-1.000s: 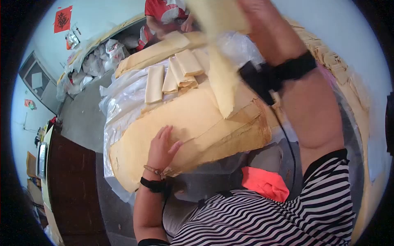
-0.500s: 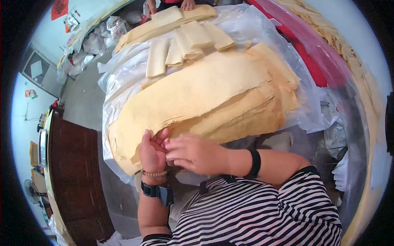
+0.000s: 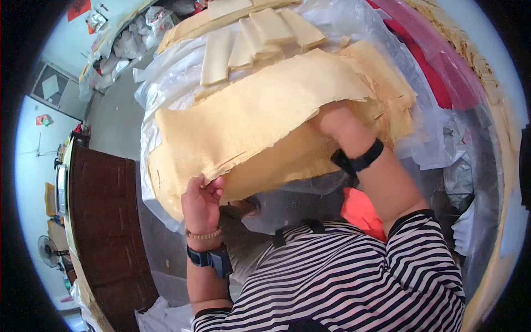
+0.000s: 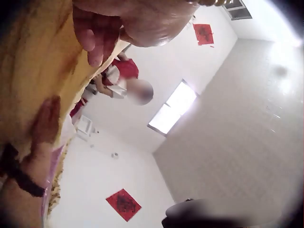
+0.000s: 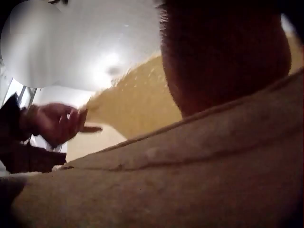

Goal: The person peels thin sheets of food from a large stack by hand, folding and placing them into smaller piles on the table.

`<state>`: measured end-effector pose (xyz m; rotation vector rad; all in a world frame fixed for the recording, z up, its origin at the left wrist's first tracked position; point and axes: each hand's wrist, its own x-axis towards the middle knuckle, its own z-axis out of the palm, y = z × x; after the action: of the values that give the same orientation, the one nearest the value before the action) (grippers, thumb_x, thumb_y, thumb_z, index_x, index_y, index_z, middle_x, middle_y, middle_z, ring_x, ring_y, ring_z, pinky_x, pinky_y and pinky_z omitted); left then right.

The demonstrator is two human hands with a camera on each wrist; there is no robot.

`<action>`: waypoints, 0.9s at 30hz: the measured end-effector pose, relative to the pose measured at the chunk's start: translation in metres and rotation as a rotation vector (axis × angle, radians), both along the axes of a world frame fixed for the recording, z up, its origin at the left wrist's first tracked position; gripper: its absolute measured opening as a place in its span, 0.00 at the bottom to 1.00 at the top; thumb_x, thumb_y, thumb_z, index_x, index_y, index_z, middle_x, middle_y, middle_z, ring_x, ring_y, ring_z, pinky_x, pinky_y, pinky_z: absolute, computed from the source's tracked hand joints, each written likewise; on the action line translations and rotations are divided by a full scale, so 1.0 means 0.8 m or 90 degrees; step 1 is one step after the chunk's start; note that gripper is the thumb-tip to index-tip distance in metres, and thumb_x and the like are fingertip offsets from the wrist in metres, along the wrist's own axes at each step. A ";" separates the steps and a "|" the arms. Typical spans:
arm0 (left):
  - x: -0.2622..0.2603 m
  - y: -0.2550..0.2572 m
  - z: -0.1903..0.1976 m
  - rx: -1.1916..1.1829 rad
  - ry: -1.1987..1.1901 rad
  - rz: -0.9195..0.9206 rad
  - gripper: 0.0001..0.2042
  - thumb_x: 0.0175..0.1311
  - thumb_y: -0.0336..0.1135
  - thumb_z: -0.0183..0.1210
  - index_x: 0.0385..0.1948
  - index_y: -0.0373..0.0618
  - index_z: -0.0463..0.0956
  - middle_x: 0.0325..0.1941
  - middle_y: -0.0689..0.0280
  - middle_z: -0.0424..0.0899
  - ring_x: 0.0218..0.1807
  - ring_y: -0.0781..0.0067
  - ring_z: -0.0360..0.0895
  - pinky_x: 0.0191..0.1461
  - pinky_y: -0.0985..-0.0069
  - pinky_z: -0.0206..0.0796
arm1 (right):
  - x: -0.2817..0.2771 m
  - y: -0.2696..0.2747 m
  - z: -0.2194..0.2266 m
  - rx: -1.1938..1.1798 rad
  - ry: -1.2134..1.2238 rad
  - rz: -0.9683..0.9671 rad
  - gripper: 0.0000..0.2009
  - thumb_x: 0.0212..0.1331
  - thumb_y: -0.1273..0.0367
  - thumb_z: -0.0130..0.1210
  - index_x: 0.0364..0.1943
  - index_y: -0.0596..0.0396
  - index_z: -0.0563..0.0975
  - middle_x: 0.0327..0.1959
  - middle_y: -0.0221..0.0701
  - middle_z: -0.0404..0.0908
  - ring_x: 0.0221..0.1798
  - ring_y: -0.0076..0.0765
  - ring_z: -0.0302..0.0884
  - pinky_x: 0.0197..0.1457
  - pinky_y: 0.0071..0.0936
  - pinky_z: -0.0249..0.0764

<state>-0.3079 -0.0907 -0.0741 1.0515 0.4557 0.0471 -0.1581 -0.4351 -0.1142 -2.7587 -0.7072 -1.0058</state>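
Note:
A large pale yellow sheet lies over a stack of similar sheets, its near edge lifted. My left hand pinches that edge near its left end; the left wrist view shows the same hand with the thumb and fingers at the sheet's edge. My right hand is under the raised sheet towards its right end, and in the head view only its back near the wrist shows. The sheet hides its fingers there.
Several folded yellow pieces lie beyond the stack on clear plastic sheeting. A dark brown cabinet stands at the left. An orange-red cloth is near my lap. Another person in red is across the table.
My right hand has moved from beside my left hand to the right and under the top sheet. The sheet's near edge has risen, with my left hand holding it at the left.

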 end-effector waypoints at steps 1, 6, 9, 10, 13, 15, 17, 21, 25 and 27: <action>-0.001 0.004 -0.013 -0.008 0.037 0.007 0.07 0.71 0.35 0.55 0.43 0.42 0.75 0.37 0.61 0.85 0.36 0.63 0.86 0.35 0.71 0.72 | -0.003 -0.006 0.005 -0.033 0.033 -0.018 0.18 0.67 0.60 0.54 0.56 0.51 0.82 0.60 0.41 0.82 0.63 0.48 0.78 0.66 0.40 0.73; -0.004 0.009 -0.027 -0.019 0.068 0.010 0.08 0.71 0.34 0.54 0.44 0.41 0.73 0.42 0.53 0.87 0.38 0.62 0.86 0.37 0.70 0.73 | -0.025 -0.037 0.025 0.448 0.467 0.114 0.21 0.69 0.57 0.55 0.60 0.52 0.77 0.61 0.39 0.81 0.64 0.41 0.77 0.64 0.37 0.74; 0.000 0.015 -0.030 -0.021 0.057 -0.037 0.08 0.72 0.35 0.53 0.44 0.41 0.73 0.42 0.51 0.87 0.38 0.62 0.85 0.38 0.70 0.73 | -0.023 -0.072 0.000 1.121 0.542 0.246 0.21 0.69 0.52 0.55 0.58 0.50 0.77 0.56 0.36 0.83 0.60 0.42 0.79 0.64 0.44 0.75; 0.002 0.015 -0.027 -0.013 0.058 -0.045 0.08 0.72 0.35 0.53 0.44 0.41 0.74 0.42 0.51 0.87 0.38 0.63 0.85 0.38 0.70 0.73 | -0.027 -0.073 0.000 1.239 0.550 0.253 0.22 0.69 0.51 0.55 0.57 0.50 0.77 0.54 0.35 0.83 0.59 0.43 0.79 0.64 0.45 0.75; 0.000 0.013 -0.005 0.031 0.082 -0.071 0.09 0.73 0.36 0.51 0.43 0.40 0.74 0.39 0.55 0.87 0.36 0.64 0.83 0.39 0.70 0.72 | -0.044 -0.068 0.048 1.454 0.477 0.225 0.26 0.66 0.48 0.58 0.59 0.50 0.75 0.53 0.34 0.82 0.56 0.40 0.79 0.61 0.47 0.75; -0.003 0.013 0.000 0.078 0.094 -0.084 0.10 0.73 0.37 0.51 0.43 0.40 0.74 0.38 0.57 0.87 0.36 0.65 0.83 0.40 0.71 0.71 | -0.044 -0.073 0.049 1.407 0.432 0.123 0.21 0.69 0.53 0.56 0.56 0.53 0.76 0.51 0.34 0.83 0.53 0.39 0.82 0.57 0.43 0.80; -0.001 0.017 -0.006 0.140 0.090 -0.096 0.10 0.74 0.38 0.51 0.43 0.41 0.75 0.38 0.57 0.87 0.35 0.65 0.83 0.39 0.71 0.71 | -0.023 -0.105 0.016 1.293 0.454 0.088 0.17 0.71 0.57 0.54 0.53 0.54 0.77 0.49 0.35 0.84 0.48 0.38 0.84 0.49 0.42 0.84; 0.002 0.027 -0.018 0.181 0.123 -0.093 0.14 0.75 0.40 0.51 0.46 0.37 0.76 0.35 0.54 0.88 0.32 0.64 0.85 0.34 0.72 0.73 | -0.034 -0.102 0.018 1.196 0.482 -0.013 0.15 0.70 0.62 0.55 0.50 0.58 0.79 0.45 0.35 0.85 0.43 0.34 0.84 0.46 0.34 0.84; -0.002 0.013 0.031 0.345 0.192 -0.302 0.19 0.78 0.44 0.49 0.45 0.34 0.79 0.33 0.54 0.89 0.30 0.65 0.86 0.34 0.73 0.74 | -0.047 -0.099 0.030 1.105 0.286 -0.129 0.13 0.68 0.63 0.57 0.43 0.62 0.82 0.47 0.35 0.85 0.45 0.34 0.84 0.48 0.32 0.82; -0.003 0.001 0.052 0.381 0.169 -0.470 0.20 0.79 0.45 0.49 0.45 0.33 0.80 0.33 0.54 0.89 0.30 0.66 0.86 0.35 0.74 0.74 | -0.058 -0.109 0.035 0.928 0.173 -0.202 0.13 0.65 0.65 0.58 0.41 0.64 0.83 0.50 0.37 0.85 0.48 0.38 0.83 0.52 0.34 0.80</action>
<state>-0.3105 -0.0899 -0.0329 1.7745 0.2669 -0.6545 -0.2044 -0.5221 -0.0859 -1.5969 0.4331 -0.6693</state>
